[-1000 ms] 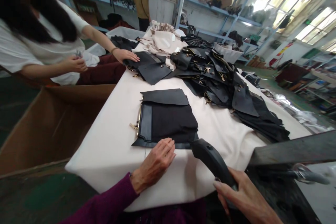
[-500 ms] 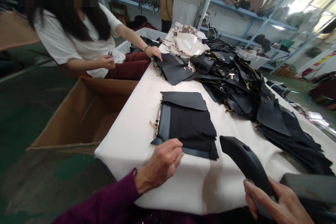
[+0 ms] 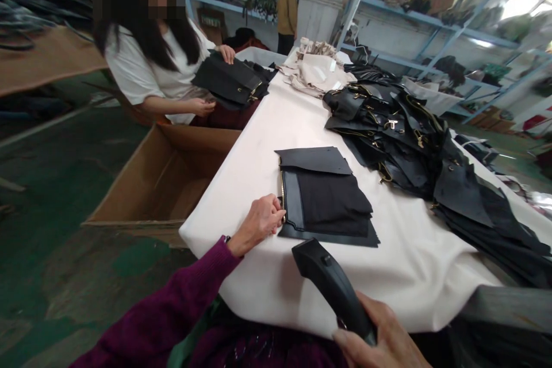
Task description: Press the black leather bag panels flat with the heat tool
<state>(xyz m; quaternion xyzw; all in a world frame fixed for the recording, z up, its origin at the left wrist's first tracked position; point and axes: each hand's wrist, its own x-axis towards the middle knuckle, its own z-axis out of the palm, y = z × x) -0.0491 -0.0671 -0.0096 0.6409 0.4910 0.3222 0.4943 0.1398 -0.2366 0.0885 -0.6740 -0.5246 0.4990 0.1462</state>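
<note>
A black fabric and leather piece (image 3: 334,201) with a gold zipper along its left edge lies flat on the white-covered table. My left hand (image 3: 259,219) pinches at the zipper's lower end, where the pull is mostly hidden by the fingers. Lower right, my right hand (image 3: 379,333) is wrapped round a black handheld tool (image 3: 330,279), whose broad head hangs just below the piece's front edge, apart from it.
Black pieces with gold fittings (image 3: 401,138) are heaped on the table's right side, pale pieces (image 3: 319,72) behind. A seated person holds a black piece (image 3: 228,77) above an open cardboard box (image 3: 138,184). A grey block (image 3: 509,310) stands at the right front.
My left hand has moved up to the zipper edge and closed there. The tool has come left in my right hand. The seated person has lifted a black piece off the table.
</note>
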